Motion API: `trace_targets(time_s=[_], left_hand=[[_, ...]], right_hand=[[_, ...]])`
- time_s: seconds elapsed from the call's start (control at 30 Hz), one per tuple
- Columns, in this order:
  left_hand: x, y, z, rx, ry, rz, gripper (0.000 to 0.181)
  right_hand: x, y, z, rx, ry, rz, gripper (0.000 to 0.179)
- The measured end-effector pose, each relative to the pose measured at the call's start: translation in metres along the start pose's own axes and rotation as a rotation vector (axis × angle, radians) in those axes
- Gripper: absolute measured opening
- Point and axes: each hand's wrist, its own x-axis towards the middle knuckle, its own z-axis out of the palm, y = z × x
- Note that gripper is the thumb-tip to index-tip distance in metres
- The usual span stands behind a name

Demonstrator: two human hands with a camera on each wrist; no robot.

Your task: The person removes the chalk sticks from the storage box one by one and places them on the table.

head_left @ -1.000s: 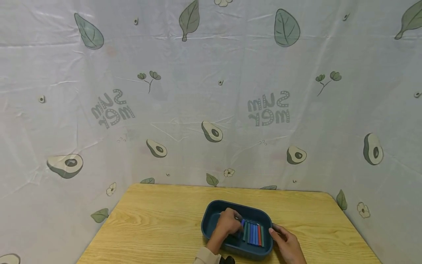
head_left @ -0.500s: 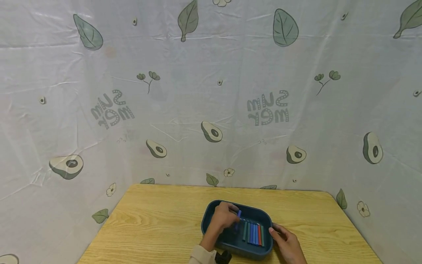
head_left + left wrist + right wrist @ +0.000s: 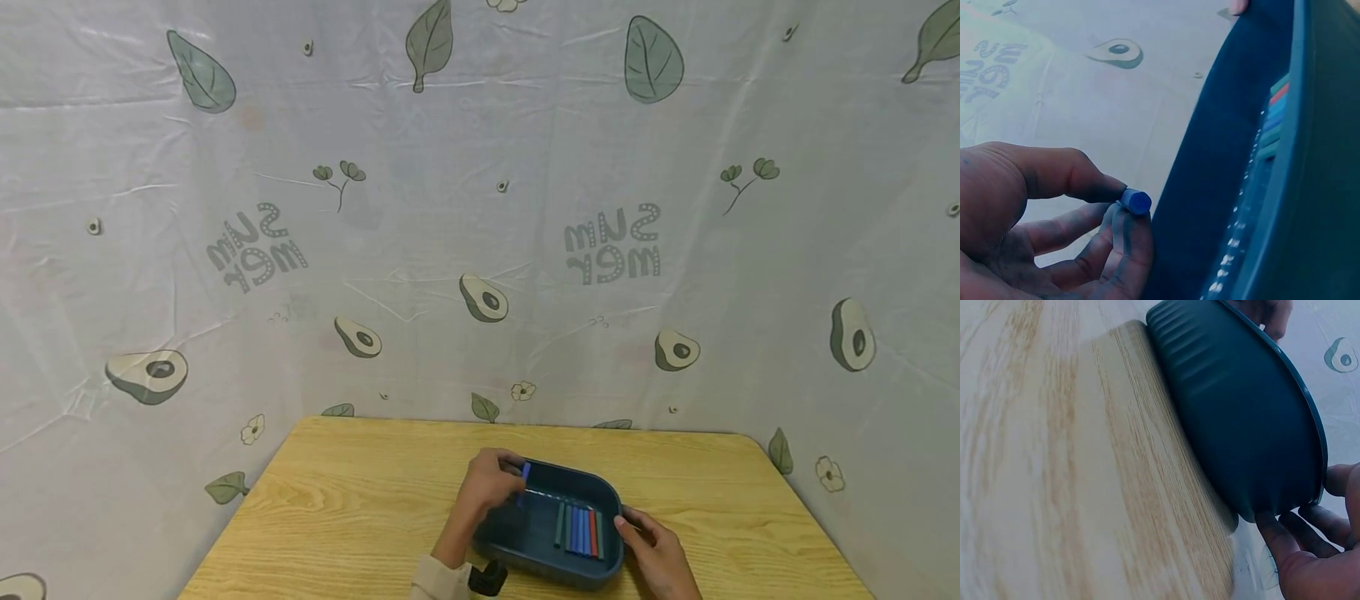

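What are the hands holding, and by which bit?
The left hand pinches a blue stick near one end. The right hand holds the dark blue tray by its right end.

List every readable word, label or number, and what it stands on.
"sum mer": left print on the patterned sheet, mirrored.
"sum mer": right print on the same sheet, also mirrored.
Tilted print, left wrist view: too blurred to read surely.
No lettering shows on the dish or the sticks.

blue stick [image 3: 1139, 202] in L hand [image 3: 489, 481], multicol sticks [image 3: 581, 532] in tray [image 3: 538, 525]
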Motion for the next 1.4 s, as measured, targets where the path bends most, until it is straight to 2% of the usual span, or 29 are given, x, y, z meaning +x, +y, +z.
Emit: trace_targets(time_s=[0.13, 0.5, 0.87, 1.2, 1.4], left_hand=[[-0.002, 0.000, -0.010, 0.019, 0.016, 0.018, 0.033], [-0.005, 0.001, -0.033, 0.003, 0.045, 0.007, 0.037], [-0.008, 0.000, -0.053, -0.005, 0.069, 0.006, 0.037], [-0.013, -0.008, -0.071, -0.101, 0.074, -0.018, 0.041], [-0.016, -0.016, -0.081, -0.096, 0.094, -0.029, 0.041]], right_hand=[[0.001, 0.001, -0.001, -0.005, -0.006, -0.006, 0.069], [0.000, 0.001, -0.003, -0.076, -0.024, 0.015, 0.072], [-0.002, -0.001, -0.004, -0.047, -0.048, 0.023, 0.072], [-0.001, 0.000, -0.004, -0.091, -0.030, -0.022, 0.069], [0.001, 0.001, -0.003, -0.099, -0.032, -0.009, 0.072]])
